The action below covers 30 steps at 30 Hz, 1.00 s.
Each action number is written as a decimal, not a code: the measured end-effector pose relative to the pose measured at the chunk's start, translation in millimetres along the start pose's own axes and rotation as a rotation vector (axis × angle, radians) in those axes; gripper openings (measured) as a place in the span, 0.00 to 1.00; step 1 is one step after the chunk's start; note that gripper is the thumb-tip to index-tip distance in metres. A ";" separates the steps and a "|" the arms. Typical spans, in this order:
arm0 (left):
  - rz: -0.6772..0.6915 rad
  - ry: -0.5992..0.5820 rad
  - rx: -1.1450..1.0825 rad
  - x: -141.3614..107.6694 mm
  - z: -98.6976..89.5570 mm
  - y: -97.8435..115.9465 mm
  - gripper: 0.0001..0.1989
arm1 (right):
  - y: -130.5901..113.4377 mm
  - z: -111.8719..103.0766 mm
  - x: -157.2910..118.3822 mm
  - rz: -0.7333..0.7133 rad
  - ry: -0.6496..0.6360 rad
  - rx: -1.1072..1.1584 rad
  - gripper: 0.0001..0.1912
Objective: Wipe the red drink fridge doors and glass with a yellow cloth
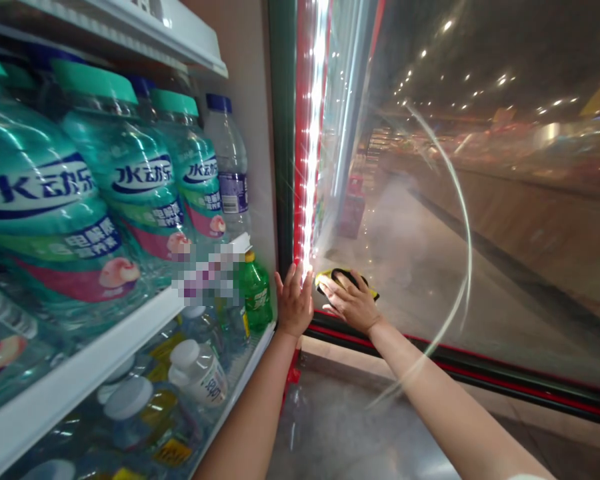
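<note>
My right hand (353, 303) presses a folded yellow-and-black cloth (363, 279) flat against the lower hinge-side corner of a glass door (410, 253). Its fingers lie over the cloth and partly cover it. The fingers of my left hand (295, 303) stretch upward and rest on the red frame edge beside the bright light strip (310, 160). Nothing shows in that hand. A pale curved streak (466, 227) runs down the glass.
To the left, a cooler shelf (80, 333) bears large teal drink bottles (145, 173) and a purple-labelled bottle (229, 167). Below stand a green bottle (257, 293) close to my left hand and several white-capped bottles (197, 367). Grey floor (350, 427) lies under the door.
</note>
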<state>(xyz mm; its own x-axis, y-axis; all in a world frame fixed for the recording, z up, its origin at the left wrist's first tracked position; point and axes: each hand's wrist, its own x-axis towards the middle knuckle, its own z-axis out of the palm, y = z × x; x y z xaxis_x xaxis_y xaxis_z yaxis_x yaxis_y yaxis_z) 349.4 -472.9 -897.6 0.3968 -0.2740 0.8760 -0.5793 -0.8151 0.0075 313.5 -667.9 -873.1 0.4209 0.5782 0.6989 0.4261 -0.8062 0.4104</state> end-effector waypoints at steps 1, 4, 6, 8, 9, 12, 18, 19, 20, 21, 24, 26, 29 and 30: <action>0.005 -0.001 0.002 -0.1 -0.8 0.2 0.33 | 0.4 1.8 -5.6 -0.067 -0.026 0.012 0.18; 0.010 0.018 0.016 1.6 -2.1 0.9 0.32 | 9.7 -0.2 -1.2 -0.175 -0.046 0.007 0.14; 0.013 0.038 0.024 3.3 -2.2 0.8 0.33 | 16.4 -5.2 16.8 -0.116 -0.013 -0.036 0.13; 0.019 0.052 0.023 4.2 -2.1 0.0 0.36 | 17.4 -7.9 34.8 0.003 0.055 -0.087 0.14; 0.022 0.057 0.019 4.0 -2.2 -0.8 0.37 | 14.9 -7.1 40.1 0.052 0.088 -0.104 0.15; 0.034 0.046 0.006 0.7 -3.9 -3.8 0.40 | -1.0 5.1 35.0 0.062 0.121 -0.093 0.13; 0.012 0.005 0.001 -0.3 -9.1 -4.0 0.42 | -9.6 22.7 21.9 -0.152 -0.015 0.013 0.10; 0.004 0.017 -0.001 2.2 -9.6 -2.7 0.42 | -3.5 17.6 30.5 -0.139 0.004 0.002 0.10; -0.003 0.033 -0.004 5.4 -10.0 -1.2 0.42 | 3.6 10.3 41.2 -0.104 0.032 -0.014 0.11; -0.007 0.050 -0.006 8.9 -10.3 0.4 0.42 | 11.0 1.6 52.6 -0.052 0.061 -0.030 0.13; -0.017 0.090 -0.010 19.5 -11.7 4.0 0.42 | 24.6 -23.6 76.0 0.142 0.149 -0.079 0.18; -0.029 0.101 -0.018 24.8 -13.0 5.0 0.41 | 21.6 -30.9 75.1 0.217 0.202 -0.122 0.20; -0.051 0.107 -0.030 29.2 -14.2 6.4 0.41 | 6.9 -25.3 62.1 0.179 0.208 -0.154 0.18; -0.057 0.110 -0.033 30.1 -14.0 7.6 0.41 | 3.6 -21.9 60.2 0.141 0.185 -0.148 0.17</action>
<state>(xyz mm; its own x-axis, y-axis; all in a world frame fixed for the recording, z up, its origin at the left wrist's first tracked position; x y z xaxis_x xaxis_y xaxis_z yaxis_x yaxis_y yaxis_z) 347.0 -480.2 -864.4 0.3504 -0.1681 0.9214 -0.5817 -0.8101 0.0735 322.9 -638.7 -816.8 0.3081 0.4371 0.8450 0.2462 -0.8946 0.3730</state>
